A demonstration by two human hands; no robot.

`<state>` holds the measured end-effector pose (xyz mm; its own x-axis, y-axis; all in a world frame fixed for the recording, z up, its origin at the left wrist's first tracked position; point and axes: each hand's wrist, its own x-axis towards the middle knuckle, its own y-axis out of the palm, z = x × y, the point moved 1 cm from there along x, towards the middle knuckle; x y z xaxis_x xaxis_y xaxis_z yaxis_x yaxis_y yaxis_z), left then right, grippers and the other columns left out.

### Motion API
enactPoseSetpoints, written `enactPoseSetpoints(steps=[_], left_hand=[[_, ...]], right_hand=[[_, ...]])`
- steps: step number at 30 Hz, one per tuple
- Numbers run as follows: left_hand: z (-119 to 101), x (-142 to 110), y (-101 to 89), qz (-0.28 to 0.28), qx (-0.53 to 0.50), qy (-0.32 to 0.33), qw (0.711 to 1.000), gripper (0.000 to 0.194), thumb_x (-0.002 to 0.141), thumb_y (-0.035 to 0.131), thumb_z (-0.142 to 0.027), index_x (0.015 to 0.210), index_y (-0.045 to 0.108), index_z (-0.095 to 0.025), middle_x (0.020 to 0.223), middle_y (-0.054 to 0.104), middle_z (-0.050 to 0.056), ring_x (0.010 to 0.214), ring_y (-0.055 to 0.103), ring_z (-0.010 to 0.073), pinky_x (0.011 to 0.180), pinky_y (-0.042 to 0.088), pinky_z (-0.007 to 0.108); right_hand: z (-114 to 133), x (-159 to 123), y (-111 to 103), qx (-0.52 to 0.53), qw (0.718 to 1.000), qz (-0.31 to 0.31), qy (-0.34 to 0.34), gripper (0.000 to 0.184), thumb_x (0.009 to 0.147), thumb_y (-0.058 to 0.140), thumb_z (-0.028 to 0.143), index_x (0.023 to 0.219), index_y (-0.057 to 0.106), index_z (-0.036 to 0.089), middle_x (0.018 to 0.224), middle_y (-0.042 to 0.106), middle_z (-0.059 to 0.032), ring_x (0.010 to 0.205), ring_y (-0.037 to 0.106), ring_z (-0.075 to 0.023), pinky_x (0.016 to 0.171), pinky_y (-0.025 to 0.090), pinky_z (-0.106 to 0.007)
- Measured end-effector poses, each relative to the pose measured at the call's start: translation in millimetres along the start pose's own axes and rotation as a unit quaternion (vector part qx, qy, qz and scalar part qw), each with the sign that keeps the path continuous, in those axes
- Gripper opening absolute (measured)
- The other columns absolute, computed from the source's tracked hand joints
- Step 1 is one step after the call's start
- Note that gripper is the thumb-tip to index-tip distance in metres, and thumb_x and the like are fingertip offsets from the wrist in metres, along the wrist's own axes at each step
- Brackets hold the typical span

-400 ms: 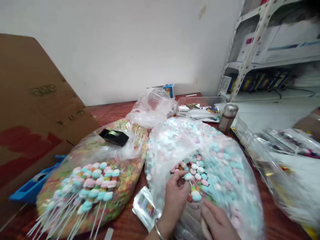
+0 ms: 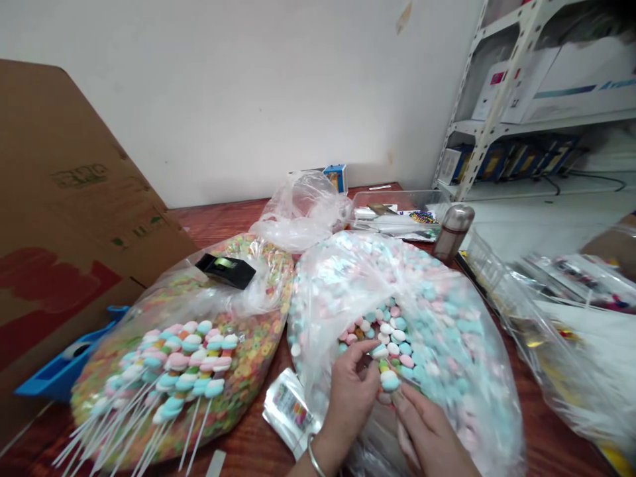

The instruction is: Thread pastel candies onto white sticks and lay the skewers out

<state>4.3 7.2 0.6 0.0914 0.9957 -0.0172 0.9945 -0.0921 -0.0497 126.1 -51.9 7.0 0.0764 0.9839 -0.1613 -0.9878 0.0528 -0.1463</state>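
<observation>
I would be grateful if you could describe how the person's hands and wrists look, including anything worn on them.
Both hands are bare, with no gloves. The left hand wears a thin, silver-coloured metal bangle at the wrist, while no jewellery shows on the right hand. The lower frame edge cuts off the forearms, so any sleeves cannot be seen.

- Lower-centre gap between marshmallow bag and cereal bag: foil packet blocks it
- Lower left: skewers fan out
- Far side: crumpled plastic bag, plastic tray, steel flask obstruct
- Right: packet-filled plastic bag obstructs
</observation>
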Motion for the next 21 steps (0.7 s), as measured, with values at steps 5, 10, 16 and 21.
enactPoseSetpoints(steps=[5,10,16,21], left_hand=[[1.1,-7.0,-0.5,0.021,0.043,0.041,0.998,0.035,0.079,0.050,-0.007,0.106,0.069,-0.020,0.103,0.071,0.006,0.093,0.066,0.0190,0.086,0.053,0.032],[-7.2,-8.6,-3.8,0.030,0.051,0.068,0.996,0.037,0.088,0.047,-0.015,0.121,0.063,-0.022,0.122,0.066,0.007,0.111,0.061,0.0203,0.099,0.047,0.034],[-7.3,3.0,-31.7,0.020,0.138,0.028,0.990,0.038,0.093,0.040,-0.020,0.129,0.055,-0.020,0.129,0.061,0.011,0.111,0.061,0.0210,0.095,0.048,0.036],[-12.2,-0.1,-58.3,0.053,0.476,-0.022,0.877,0.025,0.089,0.041,-0.013,0.086,0.066,-0.019,0.086,0.070,0.008,0.084,0.065,0.0215,0.078,0.046,0.033]], right_hand=[[-12.6,4.9,5.8,0.042,0.997,0.048,0.039,0.048,0.087,0.045,0.059,0.104,0.066,0.020,0.050,0.052,0.0045,0.046,0.046,-0.0145,0.046,0.040,-0.023],[-16.5,10.2,0.0,0.037,0.997,0.052,0.046,0.043,0.090,0.041,0.058,0.100,0.061,0.021,0.050,0.041,0.0083,0.041,0.037,-0.0113,0.042,0.031,-0.021],[-23.9,14.2,-35.1,-0.091,0.995,-0.031,-0.006,0.038,0.090,0.045,0.052,0.076,0.060,0.021,0.071,0.059,0.0012,0.068,0.055,-0.0157,0.060,0.043,-0.020],[-48.1,6.9,-43.4,-0.142,0.989,0.034,-0.010,0.038,0.091,0.041,0.053,0.081,0.061,0.022,0.078,0.065,-0.0007,0.085,0.062,-0.0200,0.070,0.047,-0.020]])
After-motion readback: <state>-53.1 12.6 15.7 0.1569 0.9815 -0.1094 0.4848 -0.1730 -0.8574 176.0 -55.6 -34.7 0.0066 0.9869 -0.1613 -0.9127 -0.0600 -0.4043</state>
